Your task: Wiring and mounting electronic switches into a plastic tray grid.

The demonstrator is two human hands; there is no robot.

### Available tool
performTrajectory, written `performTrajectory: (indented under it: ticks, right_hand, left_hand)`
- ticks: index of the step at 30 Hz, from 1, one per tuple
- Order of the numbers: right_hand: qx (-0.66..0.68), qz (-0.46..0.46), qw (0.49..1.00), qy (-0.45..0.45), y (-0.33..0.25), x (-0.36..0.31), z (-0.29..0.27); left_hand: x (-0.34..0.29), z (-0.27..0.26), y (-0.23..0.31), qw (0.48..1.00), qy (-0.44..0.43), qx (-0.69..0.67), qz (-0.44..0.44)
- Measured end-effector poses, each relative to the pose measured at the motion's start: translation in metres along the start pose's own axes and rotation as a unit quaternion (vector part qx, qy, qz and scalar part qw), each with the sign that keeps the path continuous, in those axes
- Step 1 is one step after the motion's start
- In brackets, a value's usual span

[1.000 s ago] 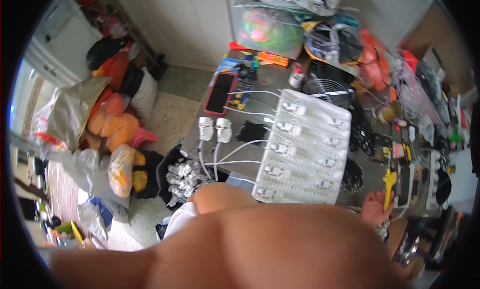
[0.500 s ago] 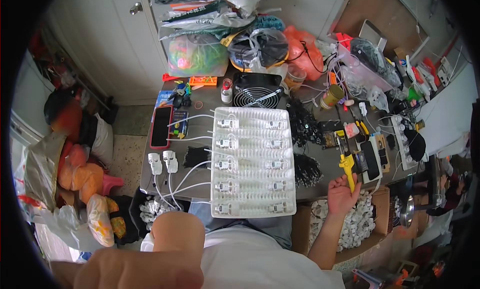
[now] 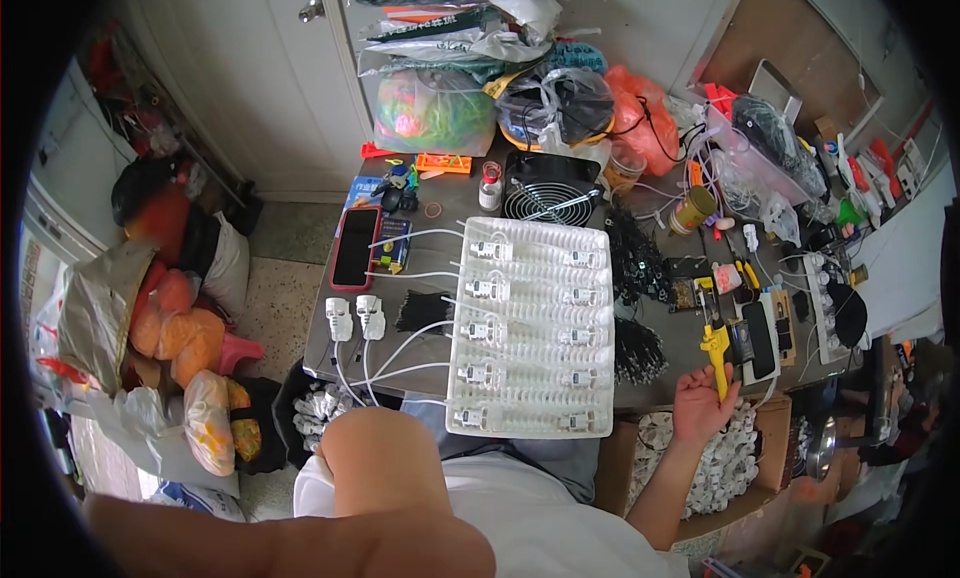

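Yellow tool (image 3: pixel 714 344), at 3 o'clock from the white tray (image 3: pixel 528 432): the right hand (image 3: pixel 704 404) grasps its lower end; the left hand's grip I cannot tell. Good handling likely calls for a steady hold, clear of the black wire bundle (image 3: pixel 638 352) at 9 o'clock.

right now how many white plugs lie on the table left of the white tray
2: the left plug, on the near side of the red-edged phone, and the right plug beside it, closer to the tray. The tray could hide others.
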State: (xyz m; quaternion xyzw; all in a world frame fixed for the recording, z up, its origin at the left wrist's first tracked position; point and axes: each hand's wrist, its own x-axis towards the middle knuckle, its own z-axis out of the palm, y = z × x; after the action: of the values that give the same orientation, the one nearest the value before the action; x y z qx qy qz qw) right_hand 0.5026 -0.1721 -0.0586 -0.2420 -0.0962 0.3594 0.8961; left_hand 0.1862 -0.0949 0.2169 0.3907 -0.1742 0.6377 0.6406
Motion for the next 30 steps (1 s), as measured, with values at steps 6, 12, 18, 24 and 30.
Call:
performTrajectory:
  ticks: [6,12,18,24,30]
  right_hand:
    - [0.01,0.007,1.0,-0.023,-0.004,-0.004,-0.008]
    - [0.011,0.012,0.999,-0.031,-0.002,-0.002,-0.012]
    - [0.025,0.013,0.999,-0.032,-0.007,0.004,-0.024]
    - [-0.015,0.034,0.989,-0.141,-0.016,0.012,-0.045]
    - [-0.096,0.112,0.989,-0.019,0.034,-0.052,0.107]
  left_hand:
    - [-0.049,-0.001,0.023,0.995,-0.055,-0.056,-0.054]
    - [-0.034,-0.02,0.017,0.985,-0.125,-0.08,-0.084]
    - [0.022,-0.071,0.09,0.985,-0.145,0.001,-0.092]
    - [-0.002,-0.048,0.139,0.979,-0.149,0.117,-0.078]
    - [0.038,-0.061,-0.011,0.972,-0.138,0.168,-0.094]
